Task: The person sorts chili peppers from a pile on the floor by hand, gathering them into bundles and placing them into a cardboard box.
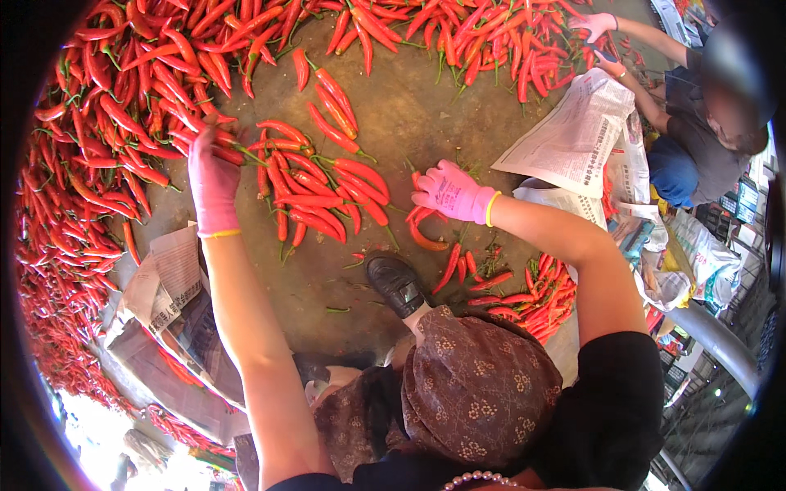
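Both my hands wear pink gloves with yellow cuffs. My left hand [213,178] is at the edge of the large heap of red chili peppers [123,123], its fingers around a few red chili peppers [227,153] whose green stems point right. The fingertips are blurred. My right hand [448,191] is low over the floor, palm down with bent fingers, beside a few curved chili peppers [427,230]; whether it grips one is hidden. Between my hands a small group of red chili peppers [319,196] lies on the concrete floor [393,104].
Newspaper-lined containers stand at left [166,294] and right [571,135]. A smaller chili pile [546,301] lies by my right elbow. My shoe [396,282] is on the floor. Another person [694,123] crouches at upper right, gloved hands at the peppers. Plastic bags [706,251] lie at right.
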`<state>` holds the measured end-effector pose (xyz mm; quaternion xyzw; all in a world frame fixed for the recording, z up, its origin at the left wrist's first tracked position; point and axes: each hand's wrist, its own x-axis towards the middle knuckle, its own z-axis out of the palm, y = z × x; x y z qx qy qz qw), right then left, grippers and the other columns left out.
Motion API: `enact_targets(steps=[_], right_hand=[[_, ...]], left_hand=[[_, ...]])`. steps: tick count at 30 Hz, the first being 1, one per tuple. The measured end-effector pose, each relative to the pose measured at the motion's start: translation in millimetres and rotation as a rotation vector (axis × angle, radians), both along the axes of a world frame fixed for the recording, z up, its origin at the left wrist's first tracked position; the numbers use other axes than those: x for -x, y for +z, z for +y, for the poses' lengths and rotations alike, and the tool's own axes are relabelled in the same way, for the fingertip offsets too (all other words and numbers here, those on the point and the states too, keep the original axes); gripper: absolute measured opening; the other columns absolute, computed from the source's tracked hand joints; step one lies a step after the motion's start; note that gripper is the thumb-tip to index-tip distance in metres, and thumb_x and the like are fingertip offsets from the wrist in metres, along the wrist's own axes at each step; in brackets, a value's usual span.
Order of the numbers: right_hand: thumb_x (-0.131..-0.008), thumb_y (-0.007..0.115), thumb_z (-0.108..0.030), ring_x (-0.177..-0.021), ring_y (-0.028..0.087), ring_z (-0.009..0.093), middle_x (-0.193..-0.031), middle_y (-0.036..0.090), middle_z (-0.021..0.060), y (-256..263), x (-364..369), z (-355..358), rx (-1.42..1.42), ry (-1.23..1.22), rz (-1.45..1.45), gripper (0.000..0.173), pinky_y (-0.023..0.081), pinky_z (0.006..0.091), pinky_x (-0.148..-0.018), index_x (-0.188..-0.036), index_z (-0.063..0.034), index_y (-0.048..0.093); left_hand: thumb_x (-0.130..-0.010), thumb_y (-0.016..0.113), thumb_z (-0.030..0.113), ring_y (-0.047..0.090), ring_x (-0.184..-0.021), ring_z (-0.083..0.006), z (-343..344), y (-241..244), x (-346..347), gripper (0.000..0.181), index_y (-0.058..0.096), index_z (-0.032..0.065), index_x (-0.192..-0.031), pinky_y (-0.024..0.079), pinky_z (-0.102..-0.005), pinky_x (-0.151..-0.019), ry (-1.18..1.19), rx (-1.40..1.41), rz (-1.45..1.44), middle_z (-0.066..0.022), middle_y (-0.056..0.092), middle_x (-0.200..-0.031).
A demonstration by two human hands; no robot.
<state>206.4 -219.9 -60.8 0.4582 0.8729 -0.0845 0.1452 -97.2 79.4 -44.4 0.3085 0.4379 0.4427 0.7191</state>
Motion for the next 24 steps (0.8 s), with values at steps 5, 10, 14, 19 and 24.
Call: enact_targets(steps=[5, 10, 14, 19, 24], right_hand=[[-0.081, 0.060, -0.024, -0.092, 0.059, 0.020, -0.096, 0.057, 0.0003, -34.5, -13.3, 18.0, 0.110, 0.063, 0.042, 0.009, 0.042, 0.0390, -0.073, -0.090, -0.0248, 0.060], [-0.075, 0.067, -0.028, -0.110, 0.058, 0.025, -0.106, 0.062, 0.0042, 23.0, -15.6, 95.8, 0.456, -0.316, 0.190, 0.035, 0.047, 0.0460, -0.085, -0.109, -0.0194, 0.062], [-0.076, 0.067, -0.009, -0.117, 0.055, 0.031, -0.126, 0.055, 0.0145, 12.3, -15.3, 191.9, 0.021, -0.223, 0.292, 0.077, 0.043, 0.0452, -0.097, -0.146, -0.0267, 0.042], [-0.082, 0.061, -0.014, -0.107, 0.057, 0.025, -0.110, 0.056, 0.0083, 10.1, 23.8, 245.8, -0.010, -0.118, -0.074, 0.030, 0.045, 0.0380, -0.086, -0.111, -0.0183, 0.064], [-0.079, 0.064, -0.022, -0.099, 0.057, 0.024, -0.099, 0.055, 0.0056, -11.3, 2.2, 188.0, -0.157, -0.057, -0.051, 0.019, 0.044, 0.0365, -0.082, -0.096, -0.0151, 0.060]], left_hand=[[-0.086, 0.058, 0.014, 0.064, -0.091, -0.0239, -54.2, -3.7, -73.2, 0.032, 0.060, 0.0062, -0.117, 0.052, -0.0371, -0.082, -0.765, -0.683, 0.954, -0.0138, 0.066, -0.102], [-0.085, 0.060, 0.016, 0.061, -0.109, -0.0304, -70.0, -23.8, -57.7, 0.043, 0.056, 0.0237, -0.128, 0.047, -0.0459, -0.090, -1.230, -1.017, 1.362, -0.0113, 0.061, -0.111], [-0.080, 0.066, 0.011, 0.059, -0.111, -0.0286, -70.7, -13.0, -27.2, 0.052, 0.057, 0.0226, -0.130, 0.045, -0.0443, -0.093, -1.249, -1.057, 1.171, -0.0099, 0.061, -0.111], [-0.082, 0.063, 0.009, 0.061, -0.107, -0.0352, -75.1, -2.3, -3.1, 0.041, 0.060, 0.0078, -0.123, 0.047, -0.0453, -0.091, -0.671, -0.824, 0.914, -0.0170, 0.065, -0.111], [-0.085, 0.067, 0.016, 0.062, -0.069, -0.0216, -52.9, 0.9, -12.3, 0.039, 0.059, -0.0001, -0.120, 0.051, -0.0351, -0.065, -0.466, -0.140, 0.698, -0.0136, 0.066, -0.082]])
